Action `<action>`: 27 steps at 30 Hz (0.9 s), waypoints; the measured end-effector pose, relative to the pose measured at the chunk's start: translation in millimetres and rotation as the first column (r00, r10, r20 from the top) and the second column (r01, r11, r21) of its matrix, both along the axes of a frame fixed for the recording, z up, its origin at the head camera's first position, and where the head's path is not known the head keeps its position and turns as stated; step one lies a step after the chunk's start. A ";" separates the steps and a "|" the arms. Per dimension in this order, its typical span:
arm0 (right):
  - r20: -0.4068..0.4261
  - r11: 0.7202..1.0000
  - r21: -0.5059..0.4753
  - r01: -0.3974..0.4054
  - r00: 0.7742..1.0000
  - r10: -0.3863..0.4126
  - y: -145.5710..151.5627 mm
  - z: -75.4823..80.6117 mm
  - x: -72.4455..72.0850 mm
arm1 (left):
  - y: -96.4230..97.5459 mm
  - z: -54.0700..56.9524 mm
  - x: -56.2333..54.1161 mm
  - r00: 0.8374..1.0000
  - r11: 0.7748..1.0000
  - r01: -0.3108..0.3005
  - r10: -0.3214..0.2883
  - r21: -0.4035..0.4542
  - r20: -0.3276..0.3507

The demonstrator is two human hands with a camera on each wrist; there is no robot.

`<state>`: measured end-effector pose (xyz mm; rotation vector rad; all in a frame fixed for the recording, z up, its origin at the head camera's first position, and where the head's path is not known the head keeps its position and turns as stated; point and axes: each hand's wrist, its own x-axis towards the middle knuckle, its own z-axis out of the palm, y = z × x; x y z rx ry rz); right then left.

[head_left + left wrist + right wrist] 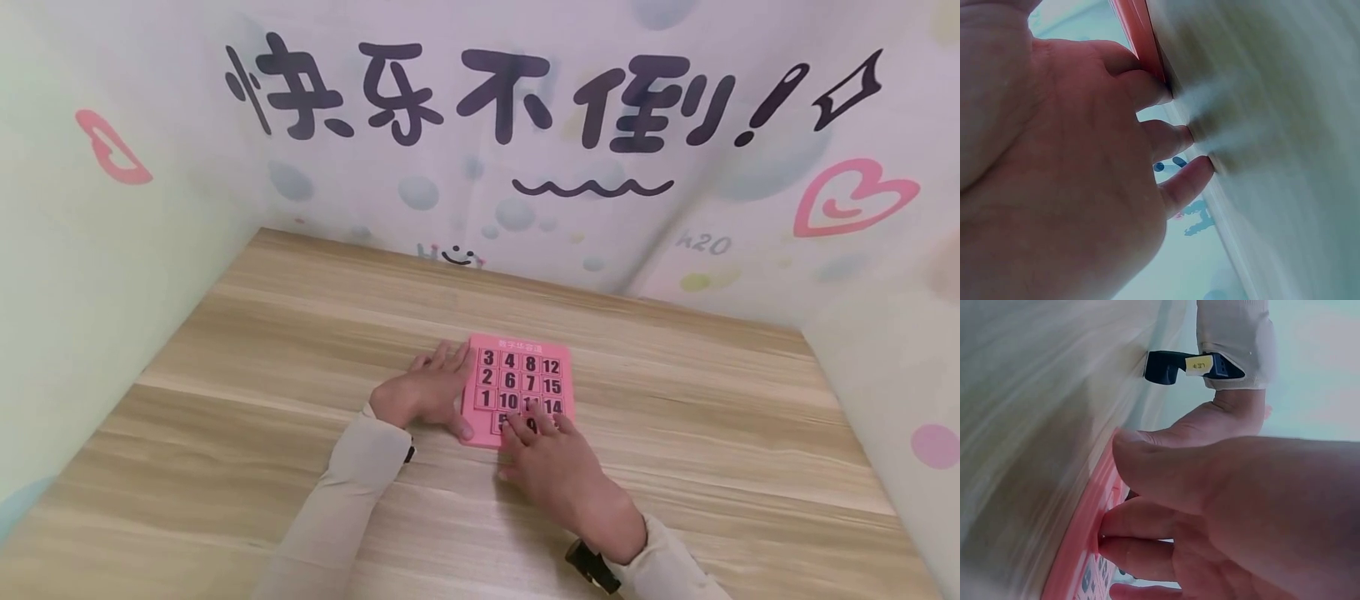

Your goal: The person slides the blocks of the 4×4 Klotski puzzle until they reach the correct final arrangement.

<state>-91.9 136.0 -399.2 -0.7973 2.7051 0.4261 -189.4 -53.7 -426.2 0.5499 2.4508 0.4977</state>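
Observation:
A pink sliding number puzzle (475, 427) lies flat on the table, its numbered tiles showing black digits. My left hand (427, 390) rests along the puzzle's left edge, thumb by the lower left corner. In the left wrist view, fingertips (1184, 134) touch the tabletop beside the pink edge (1138, 37). Over the bottom rows, my right hand (558, 471) has its fingers on the tiles, partly covering the 5 tile (500, 422) and its neighbours. The right thumb (1132, 453) lies at the near rim. A gap shows left of the 5, under the 1 tile (485, 399).
The wood-grain table (300, 333) spreads around the puzzle and meets a printed cloth wall (465, 200) at the back. More pale walls stand at left and right. A dark strap device (592, 567) sits at the right wrist, another (1194, 365) at the left.

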 end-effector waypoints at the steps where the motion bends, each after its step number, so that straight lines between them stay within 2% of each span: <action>1: -0.004 1.000 0.001 -0.005 1.000 0.005 -0.2 -0.7 0.1 | 0.1 0.2 0.0 1.000 1.000 0.004 -0.004 -0.002 -0.005; 9: -0.043 0.999 -0.020 -0.038 0.998 0.037 -2.2 -5.7 -0.6 | 0.6 0.2 -0.3 1.000 1.000 0.012 -0.012 -0.009 -0.016; 22: -0.054 0.991 -0.132 -0.013 0.999 0.005 -5.7 -12.0 -0.4 | 0.4 1.9 0.2 1.000 1.000 0.014 -0.015 -0.015 -0.015; 27: -0.043 0.991 -0.136 -0.012 0.999 0.007 -7.6 -13.0 -0.2 | 0.6 1.7 0.1 1.000 1.000 0.021 -0.021 -0.022 -0.019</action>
